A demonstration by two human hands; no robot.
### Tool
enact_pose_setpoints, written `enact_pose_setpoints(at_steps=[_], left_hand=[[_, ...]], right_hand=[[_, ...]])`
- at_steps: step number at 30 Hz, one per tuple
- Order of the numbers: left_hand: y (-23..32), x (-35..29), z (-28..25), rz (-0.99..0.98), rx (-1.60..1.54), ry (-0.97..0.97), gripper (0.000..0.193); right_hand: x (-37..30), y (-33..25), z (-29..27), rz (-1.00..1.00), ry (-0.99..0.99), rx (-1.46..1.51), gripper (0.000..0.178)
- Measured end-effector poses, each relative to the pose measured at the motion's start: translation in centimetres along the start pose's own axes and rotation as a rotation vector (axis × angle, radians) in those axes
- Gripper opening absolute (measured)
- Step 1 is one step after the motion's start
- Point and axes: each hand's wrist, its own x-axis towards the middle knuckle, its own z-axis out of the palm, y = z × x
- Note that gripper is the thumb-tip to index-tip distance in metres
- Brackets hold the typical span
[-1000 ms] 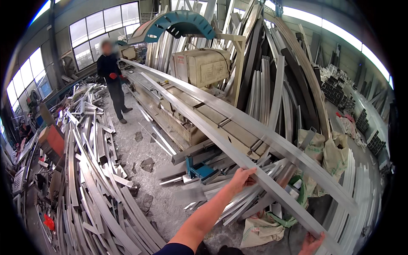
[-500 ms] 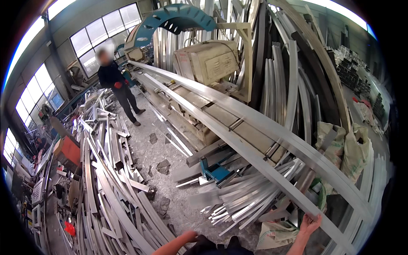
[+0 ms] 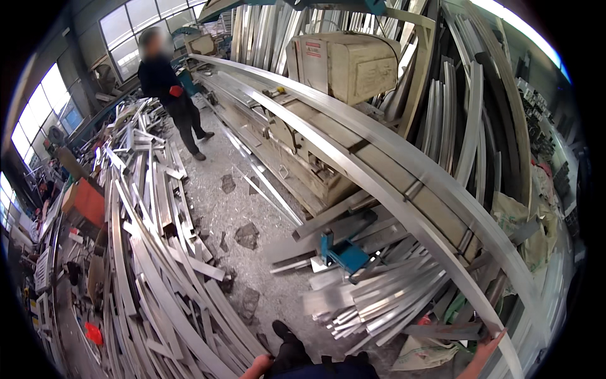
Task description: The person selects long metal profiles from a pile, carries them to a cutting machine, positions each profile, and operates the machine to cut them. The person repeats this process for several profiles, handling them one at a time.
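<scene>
Facing long beige machine, we see farther aluminium bar running over it. Nearer aluminium bar runs alongside, close end jutting past machine. Teal metal fixture lies before machine. Our right hand holds nearer aluminium bar beyond machine; left hand well apart from machine, grip we cannot tell.

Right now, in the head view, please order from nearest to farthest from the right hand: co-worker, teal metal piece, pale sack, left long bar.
1. Left long bar: touching the right hand.
2. Pale sack: on floor, just left.
3. Teal metal piece: farther left, ahead.
4. Co-worker: standing, far back left.
</scene>
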Motion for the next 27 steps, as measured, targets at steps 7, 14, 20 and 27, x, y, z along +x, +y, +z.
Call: enact_pose_setpoints(at_steps=[7,14,20,27], left_hand=[[-6.3,5.3,-17.9,-0.048,-0.642,0.186,0.031],[-15.6,10.3,-24.2,-0.028,-0.318,0.217,0.032],[-18.6,10.6,-27.1,-0.072,-0.974,0.247,0.031],[-24.5,19.0,-38.1,-0.528,-0.678,-0.197,0.027]], right_hand=[[-10.1,-0.8,17.1,-0.443,-0.001,-0.815,0.058],[-24.1,8.7,59.5,-0.741,-0.794,-1.456,0.07],[-27.9,16.4,72.6,-0.994,-0.582,-1.495,0.061],[-31.4,19.5,79.0,-1.045,-0.664,-1.405,0.051]])
